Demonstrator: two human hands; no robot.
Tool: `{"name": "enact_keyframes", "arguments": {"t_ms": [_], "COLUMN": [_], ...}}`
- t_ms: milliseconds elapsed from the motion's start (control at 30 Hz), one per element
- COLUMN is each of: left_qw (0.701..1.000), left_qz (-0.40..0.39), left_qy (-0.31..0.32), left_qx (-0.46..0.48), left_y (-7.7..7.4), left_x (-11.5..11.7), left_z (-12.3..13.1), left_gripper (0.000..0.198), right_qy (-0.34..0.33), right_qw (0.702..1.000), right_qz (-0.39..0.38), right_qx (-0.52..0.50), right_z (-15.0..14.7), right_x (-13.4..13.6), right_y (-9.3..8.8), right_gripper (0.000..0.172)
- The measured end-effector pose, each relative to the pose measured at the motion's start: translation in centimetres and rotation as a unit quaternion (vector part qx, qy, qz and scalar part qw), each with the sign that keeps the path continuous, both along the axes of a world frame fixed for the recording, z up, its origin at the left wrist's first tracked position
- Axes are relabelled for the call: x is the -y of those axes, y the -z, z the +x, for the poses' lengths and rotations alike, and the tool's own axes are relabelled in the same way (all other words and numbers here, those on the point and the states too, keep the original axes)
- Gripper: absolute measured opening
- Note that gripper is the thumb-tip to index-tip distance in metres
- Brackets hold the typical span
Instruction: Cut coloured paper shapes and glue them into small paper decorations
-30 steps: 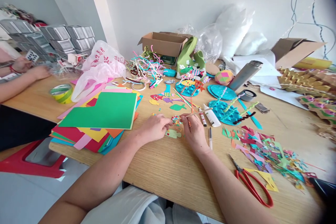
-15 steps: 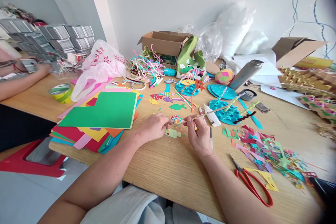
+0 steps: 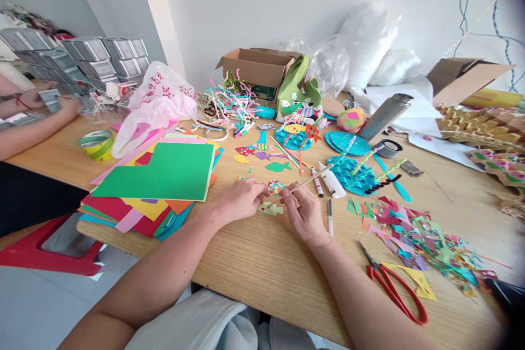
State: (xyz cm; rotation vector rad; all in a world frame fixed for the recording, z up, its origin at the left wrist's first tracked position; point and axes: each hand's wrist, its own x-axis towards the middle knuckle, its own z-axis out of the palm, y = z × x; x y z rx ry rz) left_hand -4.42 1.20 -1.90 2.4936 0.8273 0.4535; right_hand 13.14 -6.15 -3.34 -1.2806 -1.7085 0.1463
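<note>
Your right hand (image 3: 303, 212) pinches a thin stick (image 3: 315, 177); at this hand's nine o'clock lies a pale-green paper fish (image 3: 270, 209). Your left hand (image 3: 245, 199) is near; its grip I cannot tell. At ten o'clock, a plastic bag (image 3: 153, 104) carries red Chinese characters, unclear.

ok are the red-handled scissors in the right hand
No, the right hand holds a thin stick, while the red-handled scissors lie on the table.
</note>
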Motion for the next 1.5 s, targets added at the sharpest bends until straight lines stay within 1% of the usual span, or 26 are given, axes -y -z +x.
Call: {"name": "enact_keyframes", "arguments": {"t_ms": [433,667,900,1200,1500], "left_qw": [1.000,1.000,1.000,1.000,1.000], "left_qz": [-0.003,-0.007,-0.003,-0.001,-0.002], "left_qy": [-0.008,-0.008,-0.008,-0.004,-0.007], "left_qx": [-0.022,-0.023,-0.022,-0.013,-0.016], "left_y": [-0.39,-0.32,-0.46,-0.08,-0.25], "left_x": [0.08,0.07,0.16,-0.02,0.01], "left_z": [0.05,0.02,0.05,0.03,0.02], "left_gripper": [0.030,0.032,0.031,0.032,0.031], "right_qy": [-0.018,-0.023,-0.021,-0.028,-0.026], "right_qw": [1.000,1.000,0.999,0.999,0.998], "right_qz": [-0.009,-0.002,-0.011,-0.004,-0.006], "right_qx": [0.020,0.020,0.027,0.038,0.052], "right_z": [-0.29,-0.46,-0.46,-0.42,-0.39], "right_x": [0.12,0.03,0.07,0.00,0.00], "right_y": [-0.26,-0.48,-0.52,-0.34,-0.39], "right_gripper": [0.027,0.026,0.028,0.026,0.028]}}
